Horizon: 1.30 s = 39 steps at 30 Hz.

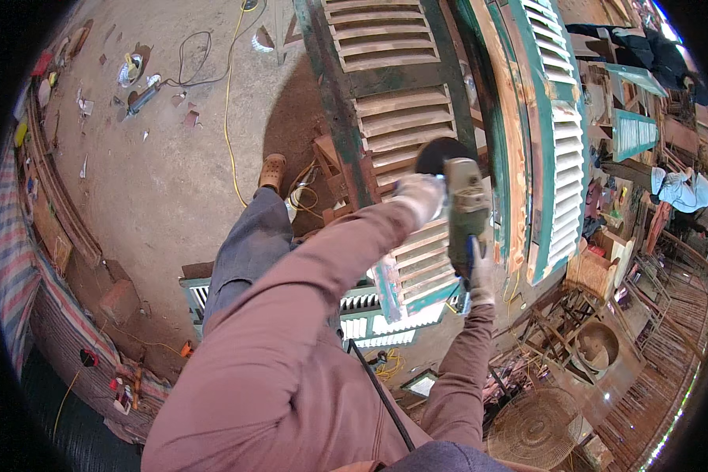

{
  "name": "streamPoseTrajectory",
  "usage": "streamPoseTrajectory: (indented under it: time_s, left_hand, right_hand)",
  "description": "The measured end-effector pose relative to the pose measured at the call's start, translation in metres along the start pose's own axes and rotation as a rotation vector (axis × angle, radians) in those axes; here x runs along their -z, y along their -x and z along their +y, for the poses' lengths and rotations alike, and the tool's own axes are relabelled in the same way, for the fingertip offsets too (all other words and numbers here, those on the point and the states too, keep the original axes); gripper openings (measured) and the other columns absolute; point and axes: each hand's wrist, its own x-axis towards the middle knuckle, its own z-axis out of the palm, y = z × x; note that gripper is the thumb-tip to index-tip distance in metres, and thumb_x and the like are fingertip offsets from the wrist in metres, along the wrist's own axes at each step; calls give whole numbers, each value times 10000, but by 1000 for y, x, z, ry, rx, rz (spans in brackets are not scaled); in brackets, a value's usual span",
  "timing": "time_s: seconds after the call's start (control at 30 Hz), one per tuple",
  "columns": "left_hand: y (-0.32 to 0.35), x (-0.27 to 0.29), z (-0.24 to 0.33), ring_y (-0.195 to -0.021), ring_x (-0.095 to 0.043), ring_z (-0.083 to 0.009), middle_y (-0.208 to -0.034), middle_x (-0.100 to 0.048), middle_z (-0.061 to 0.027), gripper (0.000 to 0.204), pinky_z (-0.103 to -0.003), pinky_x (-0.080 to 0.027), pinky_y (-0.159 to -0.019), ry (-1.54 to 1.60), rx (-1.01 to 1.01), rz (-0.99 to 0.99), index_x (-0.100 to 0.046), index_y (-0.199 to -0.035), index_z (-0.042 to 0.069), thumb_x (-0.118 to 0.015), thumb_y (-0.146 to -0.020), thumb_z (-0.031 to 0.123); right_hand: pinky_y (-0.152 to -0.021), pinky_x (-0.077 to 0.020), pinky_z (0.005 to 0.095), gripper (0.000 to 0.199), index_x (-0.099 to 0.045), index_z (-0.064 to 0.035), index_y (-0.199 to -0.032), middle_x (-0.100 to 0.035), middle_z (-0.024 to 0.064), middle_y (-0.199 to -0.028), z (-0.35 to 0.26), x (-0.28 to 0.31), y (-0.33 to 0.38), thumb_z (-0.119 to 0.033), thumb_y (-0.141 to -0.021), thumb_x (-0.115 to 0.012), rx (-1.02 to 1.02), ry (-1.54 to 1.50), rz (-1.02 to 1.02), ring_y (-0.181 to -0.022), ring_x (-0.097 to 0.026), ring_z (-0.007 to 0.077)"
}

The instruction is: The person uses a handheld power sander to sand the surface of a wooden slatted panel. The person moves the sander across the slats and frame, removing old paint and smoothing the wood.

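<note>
An angle grinder [466, 206] with a dark round disc [440, 155] is held over a louvred wooden shutter [405, 118]. My right hand [482, 277], in a pale glove, wraps round the rear of its body. Beside the grinder's head, my gloved left hand [420, 197] is closed on its side; the exact grip there is blurred and partly hidden. The shutter has a dark green, worn frame and slats that look mostly bare wood. Whether the disc touches the shutter, I cannot tell.
To the right stands another green shutter [562, 141] with pale slats. A yellow cord [228, 118] runs over the floor on the left, near a second power tool [143, 97]. My shoe [273, 171] is beside the shutter. A round woven basket [533, 429] lies lower right.
</note>
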Motion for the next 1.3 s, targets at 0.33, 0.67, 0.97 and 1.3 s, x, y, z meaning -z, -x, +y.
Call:
streamPoseTrajectory:
  time_s: [0.33,0.67,0.97,1.3]
  left_hand:
    - [82,-1,-67,-970,-686,-376,-975,-700,-249,312,-459,-544,-839,114,226,137,-644,-1011,-10,-566,-871,257]
    - [-40,24,22,-1053,-693,-306,-1124,-714,-149,291,-457,-567,-826,-42,-77,37,-730,-1092,70,-554,-897,193]
    - [65,21,-82,-968,-686,-378,-998,-701,-236,260,-464,-539,-851,76,106,229,-647,-958,-2,-558,-848,216]
    - [15,41,-44,-1020,-690,-331,-1082,-709,-187,298,-447,-557,-840,83,58,127,-710,-1058,26,-499,-911,177]
  right_hand:
    - [-910,-481,449,710,-522,-11,-1264,-654,250,-1157,-57,-40,5,-483,-788,-758,76,274,-206,-1073,-643,392]
    - [-909,-485,361,650,-545,-3,-1340,-652,164,-1204,-14,23,-54,-459,-897,-677,-44,-100,-49,-1066,-634,254]
    - [-927,-483,430,673,-541,-12,-1308,-637,232,-1209,-93,-54,12,-441,-829,-741,57,170,-160,-1112,-627,362]
    - [-959,-466,384,719,-518,55,-1319,-643,232,-1205,-93,-21,-32,-450,-847,-718,73,186,-134,-1104,-626,332]
